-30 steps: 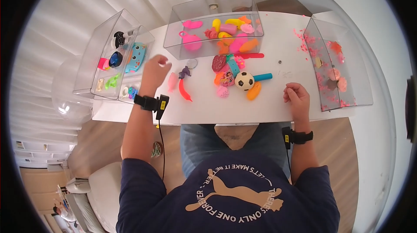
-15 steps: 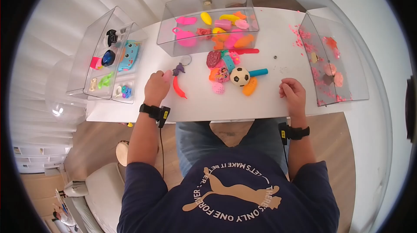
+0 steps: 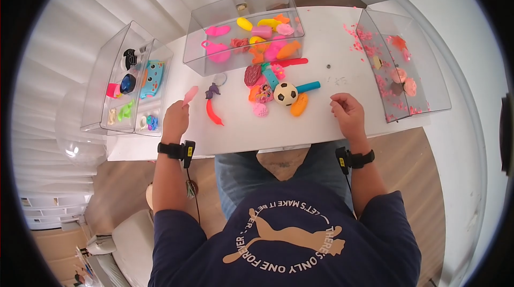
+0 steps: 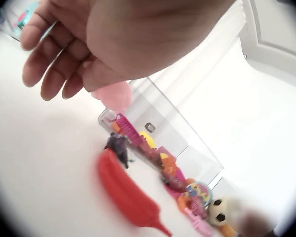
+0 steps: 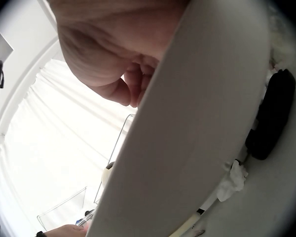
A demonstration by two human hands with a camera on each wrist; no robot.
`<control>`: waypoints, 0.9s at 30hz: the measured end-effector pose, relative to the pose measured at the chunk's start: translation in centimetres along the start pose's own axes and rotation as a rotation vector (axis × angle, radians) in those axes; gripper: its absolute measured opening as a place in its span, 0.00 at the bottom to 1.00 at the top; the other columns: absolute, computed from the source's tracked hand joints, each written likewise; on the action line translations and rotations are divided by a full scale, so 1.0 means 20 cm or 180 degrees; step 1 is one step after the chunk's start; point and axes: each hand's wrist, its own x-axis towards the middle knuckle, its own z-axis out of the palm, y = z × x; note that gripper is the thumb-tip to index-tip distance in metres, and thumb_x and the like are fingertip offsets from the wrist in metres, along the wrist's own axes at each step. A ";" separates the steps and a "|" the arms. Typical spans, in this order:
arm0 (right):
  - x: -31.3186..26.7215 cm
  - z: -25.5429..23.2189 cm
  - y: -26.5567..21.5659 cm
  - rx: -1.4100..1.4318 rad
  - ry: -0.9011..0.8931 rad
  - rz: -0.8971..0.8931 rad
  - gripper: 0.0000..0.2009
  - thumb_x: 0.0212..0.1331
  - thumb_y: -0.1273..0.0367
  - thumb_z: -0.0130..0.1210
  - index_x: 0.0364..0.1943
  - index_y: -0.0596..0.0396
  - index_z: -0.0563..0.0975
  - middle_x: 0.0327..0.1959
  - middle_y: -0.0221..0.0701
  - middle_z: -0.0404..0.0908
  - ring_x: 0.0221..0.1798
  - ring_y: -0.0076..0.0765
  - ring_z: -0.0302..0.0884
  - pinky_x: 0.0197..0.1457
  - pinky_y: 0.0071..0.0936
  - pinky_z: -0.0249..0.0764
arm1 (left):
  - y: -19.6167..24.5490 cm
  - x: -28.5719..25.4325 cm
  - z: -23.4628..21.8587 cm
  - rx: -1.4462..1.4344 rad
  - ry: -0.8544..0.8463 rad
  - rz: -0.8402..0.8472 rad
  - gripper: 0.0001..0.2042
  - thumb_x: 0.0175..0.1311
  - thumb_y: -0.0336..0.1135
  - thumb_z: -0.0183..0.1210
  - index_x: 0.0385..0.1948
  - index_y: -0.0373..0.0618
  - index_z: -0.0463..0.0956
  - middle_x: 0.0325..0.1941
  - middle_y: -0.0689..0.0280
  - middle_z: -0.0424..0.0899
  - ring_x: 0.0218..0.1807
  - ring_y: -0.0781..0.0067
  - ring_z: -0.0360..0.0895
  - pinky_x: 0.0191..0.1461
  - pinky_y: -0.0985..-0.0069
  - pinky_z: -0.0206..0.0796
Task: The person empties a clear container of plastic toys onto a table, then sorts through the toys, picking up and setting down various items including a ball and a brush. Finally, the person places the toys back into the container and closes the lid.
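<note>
My left hand (image 3: 175, 121) pinches a small pink fish-shaped toy (image 3: 190, 95) between thumb and fingers, over the left part of the table. In the left wrist view the pink toy (image 4: 116, 96) pokes out past the thumb, its other end hidden by the hand. Just right of that hand lie a red chili-shaped toy (image 3: 213, 112), a dark purple figure (image 3: 212, 92) and a clear ring (image 3: 220, 79). My right hand (image 3: 349, 115) is held near the table's front edge at the right, fingers loosely curled with nothing in them.
A divided clear box (image 3: 95, 118) with toys stands left, a long clear bin (image 3: 193, 66) of pink, yellow and orange toys at the back, another clear bin (image 3: 433, 108) right. Mid-table is a toy pile with a soccer ball (image 3: 285, 94), a blue stick (image 3: 310, 87) and an orange piece (image 3: 300, 105).
My left hand came down to the table, picked up the pink toy beside the red chili, and carried it left. The right hand stays idle in much the same place.
</note>
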 end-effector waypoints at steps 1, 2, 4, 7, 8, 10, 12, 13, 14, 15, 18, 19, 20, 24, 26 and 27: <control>0.00 0.00 0.00 0.0010 0.0007 -0.0003 0.06 0.61 0.77 0.57 0.41 0.61 0.79 0.30 0.22 0.78 0.31 0.14 0.72 0.36 0.15 0.70 | 0.02 -0.01 -0.04 -0.0299 -0.0093 -0.0100 0.14 0.69 0.38 0.49 0.38 0.36 0.79 0.29 0.54 0.82 0.29 0.59 0.80 0.34 0.65 0.69; 0.00 0.01 -0.01 0.0022 0.0010 -0.0004 0.06 0.61 0.77 0.57 0.41 0.61 0.79 0.29 0.23 0.78 0.31 0.14 0.72 0.36 0.15 0.70 | 0.05 -0.02 -0.10 -0.0597 -0.0186 -0.0206 0.14 0.69 0.39 0.49 0.38 0.36 0.79 0.27 0.57 0.82 0.27 0.65 0.79 0.32 0.69 0.69; 0.00 0.01 -0.02 -0.0016 0.0027 0.0054 0.06 0.61 0.77 0.57 0.41 0.61 0.79 0.29 0.23 0.78 0.31 0.14 0.72 0.36 0.15 0.70 | 0.16 -0.02 -0.20 -0.1066 -0.0442 -0.0208 0.15 0.69 0.40 0.49 0.41 0.37 0.79 0.29 0.59 0.82 0.28 0.67 0.79 0.31 0.71 0.69; 0.00 0.01 -0.02 -0.0039 0.0022 0.0048 0.06 0.61 0.77 0.57 0.41 0.61 0.79 0.29 0.23 0.78 0.31 0.15 0.72 0.36 0.15 0.70 | 0.37 0.02 -0.34 -0.1757 -0.0697 -0.0254 0.17 0.69 0.42 0.50 0.43 0.37 0.79 0.29 0.64 0.82 0.27 0.75 0.77 0.29 0.76 0.66; 0.00 0.01 -0.03 -0.0042 0.0017 0.0029 0.06 0.61 0.77 0.57 0.41 0.61 0.79 0.29 0.23 0.78 0.31 0.15 0.72 0.36 0.15 0.71 | 0.42 0.06 -0.36 -0.1986 -0.0758 -0.0271 0.17 0.69 0.43 0.51 0.44 0.37 0.79 0.30 0.66 0.82 0.27 0.78 0.76 0.28 0.78 0.65; 0.00 0.00 -0.02 -0.0064 0.0018 0.0021 0.06 0.61 0.77 0.57 0.41 0.61 0.79 0.29 0.23 0.78 0.31 0.15 0.72 0.37 0.15 0.71 | 0.49 0.18 -0.37 -0.2235 -0.0552 -0.0234 0.18 0.70 0.46 0.50 0.46 0.39 0.78 0.30 0.67 0.81 0.26 0.80 0.76 0.28 0.81 0.65; 0.00 0.00 0.00 -0.0038 0.0009 0.0012 0.06 0.61 0.77 0.57 0.41 0.61 0.79 0.29 0.23 0.78 0.31 0.15 0.72 0.37 0.15 0.71 | 0.56 0.26 -0.37 -0.2336 -0.0272 -0.0216 0.19 0.70 0.47 0.52 0.47 0.39 0.77 0.30 0.68 0.81 0.26 0.80 0.76 0.28 0.81 0.65; 0.00 0.00 0.00 0.0000 -0.0005 0.0010 0.06 0.61 0.77 0.57 0.41 0.61 0.79 0.29 0.23 0.78 0.31 0.15 0.72 0.37 0.15 0.71 | 0.61 0.28 -0.37 -0.2311 -0.0095 -0.0223 0.19 0.69 0.47 0.53 0.48 0.39 0.77 0.30 0.67 0.81 0.26 0.79 0.76 0.28 0.81 0.65; 0.00 0.00 0.00 0.0037 -0.0015 0.0005 0.06 0.61 0.77 0.57 0.41 0.61 0.79 0.29 0.23 0.78 0.32 0.15 0.72 0.37 0.15 0.71 | 0.64 0.30 -0.37 -0.2287 0.0082 -0.0225 0.19 0.68 0.47 0.55 0.48 0.39 0.77 0.29 0.67 0.81 0.26 0.79 0.76 0.28 0.81 0.65; 0.00 -0.01 0.00 0.0046 -0.0013 0.0004 0.06 0.61 0.77 0.57 0.41 0.61 0.79 0.29 0.23 0.78 0.32 0.15 0.72 0.37 0.15 0.71 | 0.62 0.30 -0.35 -0.2042 0.0190 -0.0063 0.19 0.67 0.46 0.56 0.48 0.38 0.77 0.29 0.66 0.81 0.27 0.78 0.77 0.28 0.80 0.66; 0.00 0.00 0.00 0.0036 -0.0010 -0.0014 0.06 0.61 0.77 0.57 0.41 0.61 0.79 0.30 0.23 0.78 0.32 0.15 0.72 0.37 0.15 0.71 | 0.48 0.30 -0.22 -0.1214 0.0281 0.0243 0.19 0.62 0.45 0.61 0.47 0.38 0.78 0.29 0.62 0.81 0.28 0.74 0.78 0.30 0.76 0.68; 0.00 -0.01 0.00 -0.0007 -0.0021 -0.0027 0.06 0.61 0.77 0.57 0.41 0.61 0.79 0.30 0.23 0.78 0.32 0.15 0.72 0.37 0.15 0.71 | 0.42 0.28 -0.18 -0.0894 0.0154 0.0216 0.20 0.61 0.44 0.63 0.46 0.38 0.78 0.29 0.60 0.81 0.29 0.72 0.79 0.31 0.74 0.69; 0.00 -0.01 0.00 -0.0050 -0.0046 -0.0049 0.06 0.61 0.78 0.57 0.41 0.61 0.79 0.30 0.23 0.78 0.32 0.15 0.72 0.37 0.16 0.71 | 0.38 0.25 -0.14 -0.0578 0.0036 0.0181 0.20 0.59 0.44 0.64 0.46 0.37 0.78 0.29 0.59 0.82 0.30 0.69 0.80 0.32 0.72 0.70; 0.00 0.01 -0.01 0.0018 -0.0049 -0.0026 0.06 0.61 0.78 0.57 0.41 0.61 0.78 0.31 0.23 0.78 0.33 0.15 0.72 0.38 0.16 0.71 | 0.31 0.16 -0.02 -0.0193 -0.0021 -0.0200 0.25 0.54 0.49 0.67 0.46 0.38 0.78 0.37 0.50 0.85 0.43 0.51 0.83 0.47 0.63 0.74; 0.00 0.01 -0.01 0.0075 -0.0036 -0.0033 0.06 0.61 0.78 0.57 0.41 0.61 0.78 0.31 0.23 0.78 0.33 0.15 0.72 0.37 0.15 0.70 | 0.33 0.15 0.01 -0.0263 -0.0171 -0.0355 0.25 0.53 0.49 0.67 0.46 0.38 0.78 0.37 0.50 0.85 0.43 0.51 0.83 0.48 0.63 0.74; 0.00 0.00 -0.01 0.0084 -0.0034 -0.0045 0.06 0.62 0.78 0.57 0.41 0.61 0.78 0.31 0.23 0.78 0.33 0.15 0.72 0.37 0.15 0.70 | 0.34 0.16 0.03 -0.0306 -0.0252 -0.0422 0.25 0.53 0.49 0.67 0.46 0.38 0.78 0.38 0.50 0.85 0.43 0.51 0.83 0.48 0.63 0.74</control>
